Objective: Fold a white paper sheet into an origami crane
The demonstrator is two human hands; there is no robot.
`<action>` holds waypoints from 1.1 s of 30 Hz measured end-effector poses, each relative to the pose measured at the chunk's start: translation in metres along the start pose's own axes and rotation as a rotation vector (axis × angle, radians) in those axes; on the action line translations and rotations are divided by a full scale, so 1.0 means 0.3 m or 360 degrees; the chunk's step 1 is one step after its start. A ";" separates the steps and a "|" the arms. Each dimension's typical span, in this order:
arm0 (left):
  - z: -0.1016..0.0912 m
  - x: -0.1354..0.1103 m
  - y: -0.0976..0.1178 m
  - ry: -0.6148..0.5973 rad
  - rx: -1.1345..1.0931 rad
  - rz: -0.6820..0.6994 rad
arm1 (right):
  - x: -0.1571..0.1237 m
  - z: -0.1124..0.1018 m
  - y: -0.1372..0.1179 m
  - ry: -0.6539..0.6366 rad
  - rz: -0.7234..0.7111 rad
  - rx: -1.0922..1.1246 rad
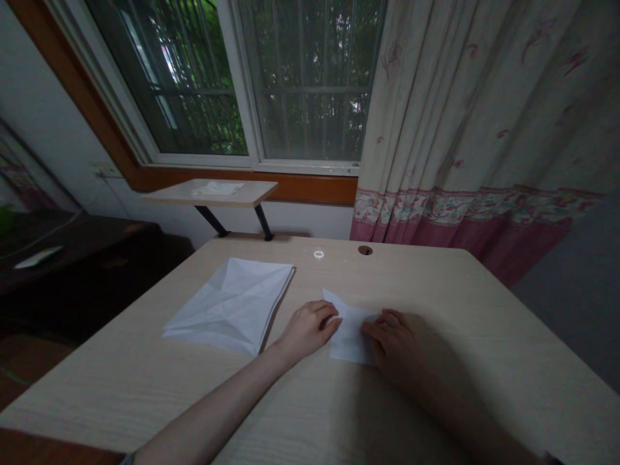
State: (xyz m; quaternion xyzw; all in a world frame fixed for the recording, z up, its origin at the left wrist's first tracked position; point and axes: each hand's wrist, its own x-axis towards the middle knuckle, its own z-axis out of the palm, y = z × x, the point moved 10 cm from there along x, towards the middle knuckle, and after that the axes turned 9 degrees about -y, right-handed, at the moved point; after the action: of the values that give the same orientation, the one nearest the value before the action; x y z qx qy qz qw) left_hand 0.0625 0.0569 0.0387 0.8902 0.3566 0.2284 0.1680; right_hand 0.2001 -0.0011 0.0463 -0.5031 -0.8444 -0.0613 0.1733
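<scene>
A small folded white paper [349,329] lies on the pale wooden table [436,303] in front of me. My left hand [310,326] rests on its left edge with the fingers curled and pressed onto the sheet. On the paper's right side, my right hand [394,342] presses down with bent fingers. A pointed corner of the paper sticks out toward the window between the hands. To the left lies a stack of creased white paper sheets [232,303], about a hand's width from my left hand.
A round cable hole [365,250] and a small bright ring [318,254] mark the table's far edge. Behind it a small shelf [213,192] holds a tissue under the window. A pink-trimmed curtain [484,129] hangs on the right. Dark furniture [72,258] stands at left.
</scene>
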 end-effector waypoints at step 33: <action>0.011 -0.005 0.114 -0.0304 0.0151 0.0306 | -0.006 0.038 0.025 0.0050 -0.0080 0.0016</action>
State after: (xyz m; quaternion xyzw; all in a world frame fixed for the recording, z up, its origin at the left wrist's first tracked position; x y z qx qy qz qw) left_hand 0.0824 0.0319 0.0513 0.9449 0.2624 0.1406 0.1361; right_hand 0.2046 0.0043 0.0346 -0.4797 -0.8543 -0.0695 0.1875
